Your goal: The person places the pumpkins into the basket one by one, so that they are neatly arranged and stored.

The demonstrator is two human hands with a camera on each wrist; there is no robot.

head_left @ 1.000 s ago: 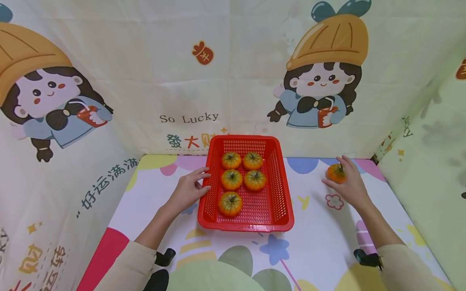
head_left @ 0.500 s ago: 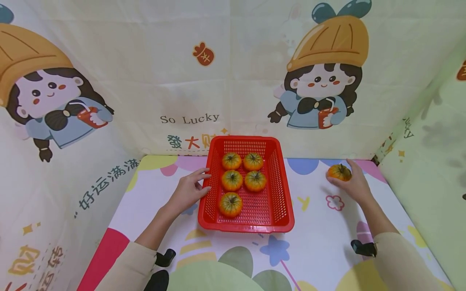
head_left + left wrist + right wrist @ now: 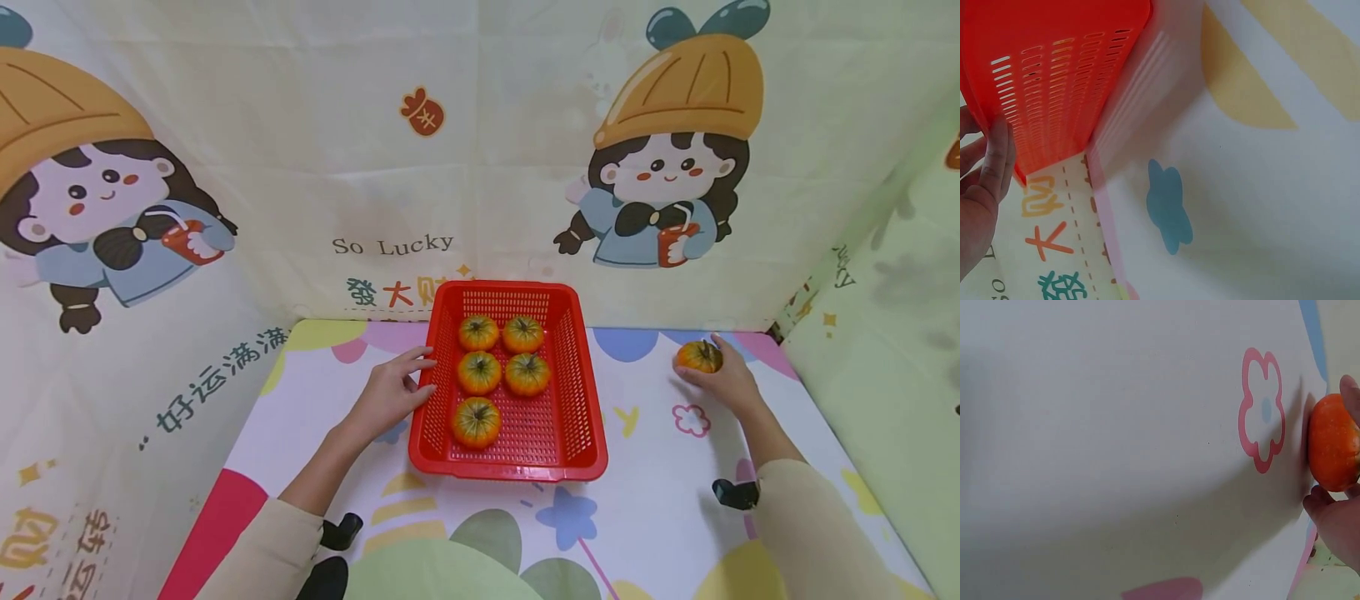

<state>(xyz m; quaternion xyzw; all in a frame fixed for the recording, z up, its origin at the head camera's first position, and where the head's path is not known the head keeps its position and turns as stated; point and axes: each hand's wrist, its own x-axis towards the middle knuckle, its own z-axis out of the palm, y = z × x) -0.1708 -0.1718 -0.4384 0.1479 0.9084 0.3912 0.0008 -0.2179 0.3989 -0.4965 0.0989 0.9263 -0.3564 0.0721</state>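
On the table's right side, my right hand point(image 3: 727, 379) holds a small orange pumpkin point(image 3: 700, 357) between thumb and fingers. It sits upright, stem on top, close against the tabletop in the right wrist view point(image 3: 1335, 444). My left hand point(image 3: 386, 392) is at the left rim of a red plastic basket point(image 3: 517, 473); in the left wrist view its fingers point(image 3: 997, 153) lie on both sides of that rim. Inside the basket are several like pumpkins point(image 3: 476, 422), two in the back row, two in the middle and one at front left.
The table point(image 3: 645, 517) wears a white cloth printed with coloured shapes. Patterned cloth walls point(image 3: 517, 167) rise behind it and at both sides. The basket's back edge is near the back wall. A dark wrist camera point(image 3: 735, 493) is worn at the right sleeve.
The pumpkin in my right hand has gone from tilted to upright and a little lower. My right forearm has shifted slightly left. The left hand and the basket stay in place.
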